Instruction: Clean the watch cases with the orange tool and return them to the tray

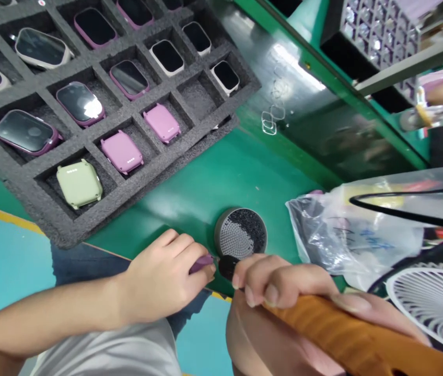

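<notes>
"Where is the purple piece, and how do we have it?"

"At the near edge of the green table, gripped in our curled left hand. Most of it is hidden from us."

"And our right hand?"

"Wrapped around the orange driver, whose black nose sits just right of the piece. We can't tell whether they touch."

"How should we expect the piece to handle?"

"Light and stiff, we'd judge, like the purple watch bodies in the foam tray at far left. Smooth shells may slip, and the dark glass faces on others there look easy to scratch."

"So we take hold where?"

"By the side edges, we'd say, pressing on no glass. The driver looks bulkier; we'd keep our grip on its ridged length, clear of the round dish just beyond."
</notes>
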The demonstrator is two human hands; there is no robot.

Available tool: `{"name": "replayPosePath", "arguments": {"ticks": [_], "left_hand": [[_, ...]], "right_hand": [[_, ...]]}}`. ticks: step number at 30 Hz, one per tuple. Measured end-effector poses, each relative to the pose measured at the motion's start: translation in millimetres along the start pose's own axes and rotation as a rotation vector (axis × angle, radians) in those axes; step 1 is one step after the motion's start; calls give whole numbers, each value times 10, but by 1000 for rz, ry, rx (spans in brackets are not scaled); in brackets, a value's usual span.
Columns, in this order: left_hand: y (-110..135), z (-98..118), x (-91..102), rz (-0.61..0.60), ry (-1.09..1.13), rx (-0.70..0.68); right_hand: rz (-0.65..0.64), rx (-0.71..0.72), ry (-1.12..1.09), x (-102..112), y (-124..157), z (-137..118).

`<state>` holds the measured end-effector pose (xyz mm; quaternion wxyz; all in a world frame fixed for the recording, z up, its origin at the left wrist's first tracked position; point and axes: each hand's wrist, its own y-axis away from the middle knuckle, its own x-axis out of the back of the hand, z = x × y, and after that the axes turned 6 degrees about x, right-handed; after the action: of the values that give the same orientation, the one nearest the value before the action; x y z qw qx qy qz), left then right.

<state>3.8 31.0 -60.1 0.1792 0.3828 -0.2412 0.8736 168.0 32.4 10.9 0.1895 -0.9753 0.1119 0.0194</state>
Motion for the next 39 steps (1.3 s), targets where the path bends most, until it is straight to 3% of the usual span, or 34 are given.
{"name": "replayPosePath", "arguments": {"ticks": [9, 14, 17, 21, 24, 26, 30, 35, 39], "left_hand": [[16, -3, -12, -34, 13, 8], [8, -4, 7, -43, 2, -14], [5, 9, 19, -18, -14, -6], [12, 14, 64, -61, -24, -9], [25, 2, 79, -135, 6, -70], [30, 3, 67, -123, 4, -55], [23, 26, 50, -80, -36, 5], [37, 20, 86, -165, 1, -32], [65, 2, 77, -188, 18, -39]], "right_hand": [[-110, 44, -4, 123, -22, 133], [-113, 43, -1, 60, -4, 81], [-45, 24, 2, 49, -27, 26], [126, 113, 27, 128, -80, -12], [130, 59, -12, 193, -111, -4], [149, 13, -37, 208, -115, 9], [194, 41, -58, 183, -109, 52], [184, 58, -70, 144, -121, 93], [197, -9, -16, 142, -120, 77]]}}
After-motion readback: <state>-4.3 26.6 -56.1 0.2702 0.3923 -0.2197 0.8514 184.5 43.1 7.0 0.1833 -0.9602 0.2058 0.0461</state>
